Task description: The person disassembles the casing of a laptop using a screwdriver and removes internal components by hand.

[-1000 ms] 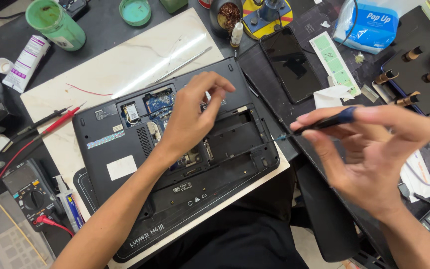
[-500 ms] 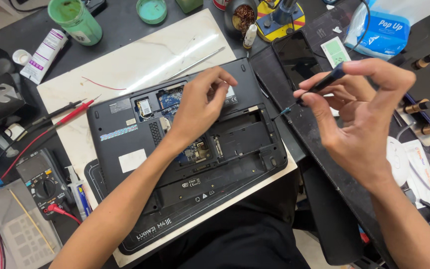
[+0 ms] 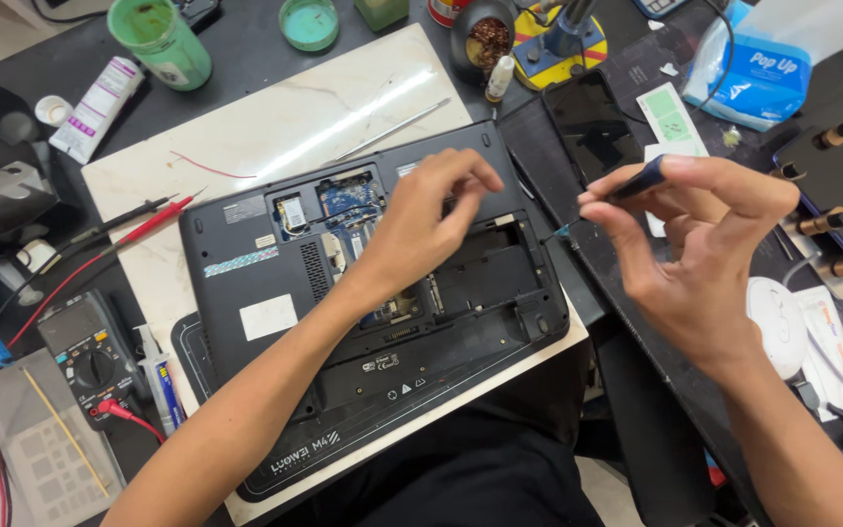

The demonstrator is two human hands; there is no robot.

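Cluttered with repair gear, a dark workbench carries a pale marble slab [image 3: 275, 127], and on that slab a black laptop [image 3: 246, 293] lies bottom-up with its cover panels off, so the blue circuit board [image 3: 348, 198] shows in the upper bay.

Over the laptop's middle, the left hand [image 3: 426, 220] hangs with its fingers curled and the tips pinched together above the open bay (whether something tiny sits between them cannot be told).

Just off the laptop's right edge, the right hand [image 3: 690, 249] grasps a slim dark-handled screwdriver [image 3: 626, 187] between thumb and fingertips; its thin tip points back toward the laptop's right rim without touching it.

Beyond the laptop's top right corner, a black phone [image 3: 592, 127] lies face up on a dark mat. Left of the laptop, red and black probe leads [image 3: 139, 220] run to a multimeter [image 3: 90, 356] near its lower left corner. A thin metal rod [image 3: 392, 132] rests on the slab above the laptop's top edge, and a green cup [image 3: 160, 39] stands well beyond the top left corner. A blue tissue pack [image 3: 748, 78] sits far off to the laptop's upper right.
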